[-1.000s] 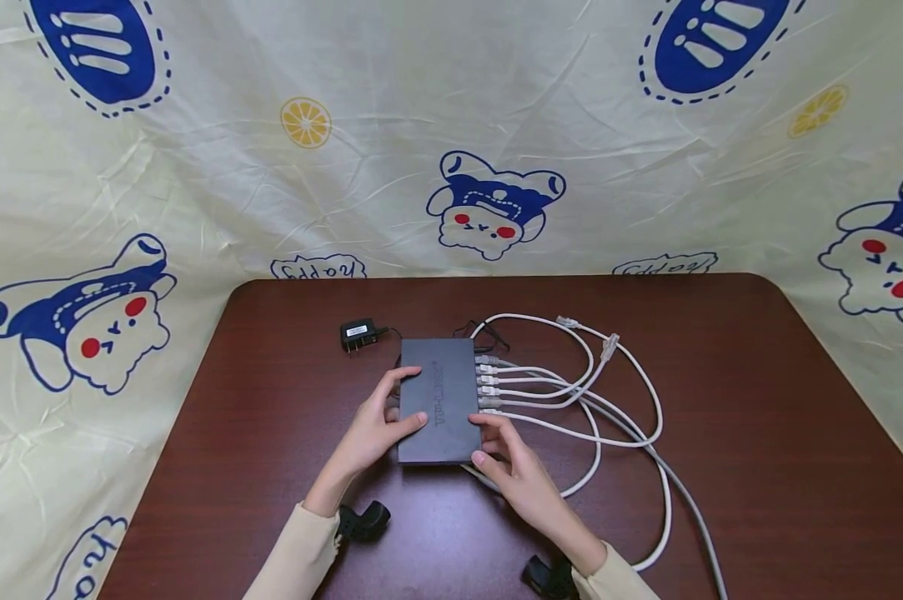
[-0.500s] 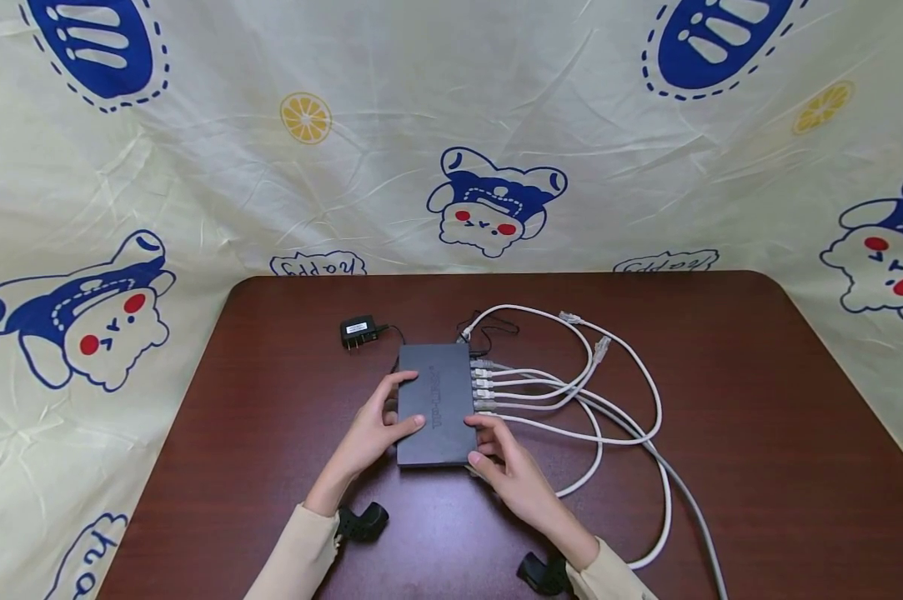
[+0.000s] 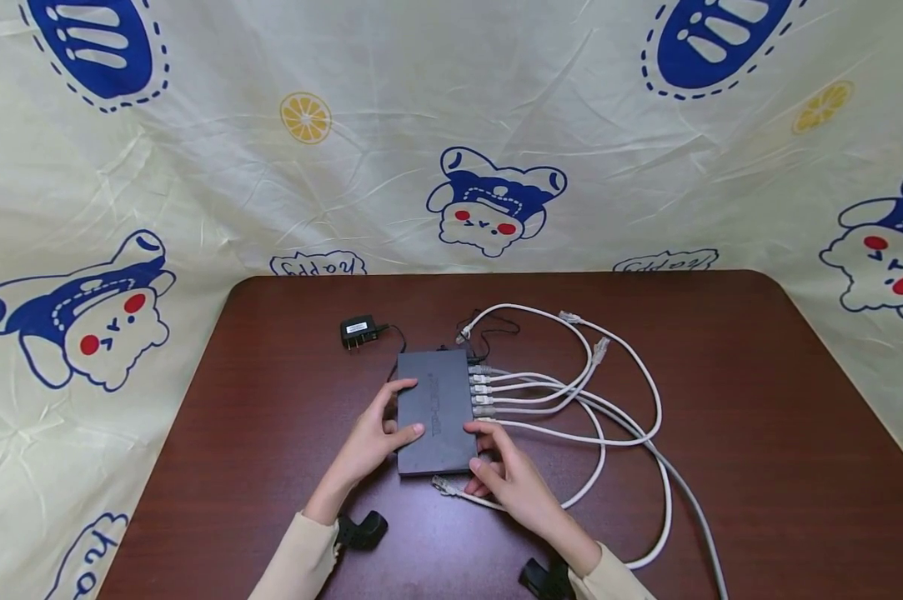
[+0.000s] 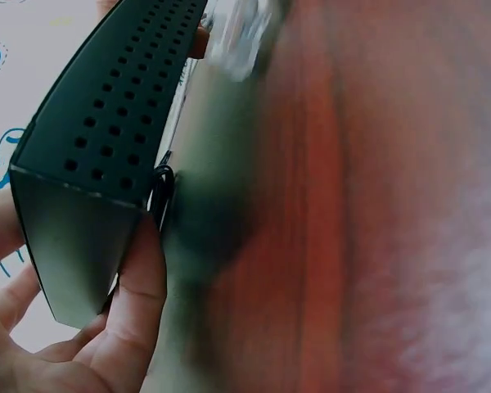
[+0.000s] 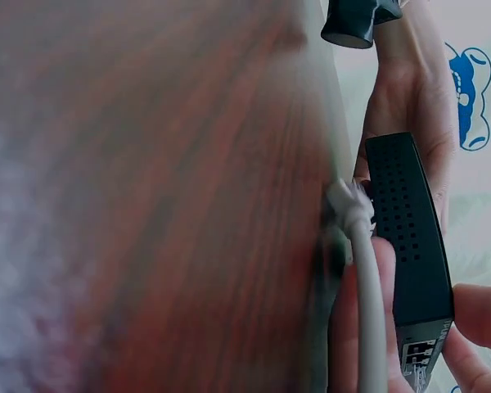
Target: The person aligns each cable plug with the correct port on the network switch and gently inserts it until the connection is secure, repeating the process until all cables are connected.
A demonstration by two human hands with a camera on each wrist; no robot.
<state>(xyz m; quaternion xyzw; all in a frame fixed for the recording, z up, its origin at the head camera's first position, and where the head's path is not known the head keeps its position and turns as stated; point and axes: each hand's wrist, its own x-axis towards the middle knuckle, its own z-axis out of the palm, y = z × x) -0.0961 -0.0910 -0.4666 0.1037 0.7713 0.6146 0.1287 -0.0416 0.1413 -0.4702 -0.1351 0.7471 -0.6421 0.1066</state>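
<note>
A dark grey network switch (image 3: 434,408) is held in both hands. My left hand (image 3: 367,437) grips its left edge, thumb on top and other fingers below. At its right edge, near the front corner, my right hand (image 3: 522,483) pinches it. Several white network cables (image 3: 529,387) are plugged into its right side. One loose white cable plug (image 3: 445,486) lies by the front edge of the switch, near my right fingers; whether they touch its cable I cannot tell. In the left wrist view the perforated side of the switch (image 4: 106,131) stands above the table.
A black power adapter (image 3: 358,332) lies behind and left of the switch, its thin cord running towards it. Looped white cables (image 3: 657,400) spread over the right of the brown table (image 3: 781,467). Free cable plugs (image 3: 599,351) lie at the back right. A printed cloth (image 3: 376,200) hangs behind.
Switch and hands have shifted slightly towards the front of the table. The loose plug, mostly hidden before, now shows in front of the switch. Both hands keep their hold.
</note>
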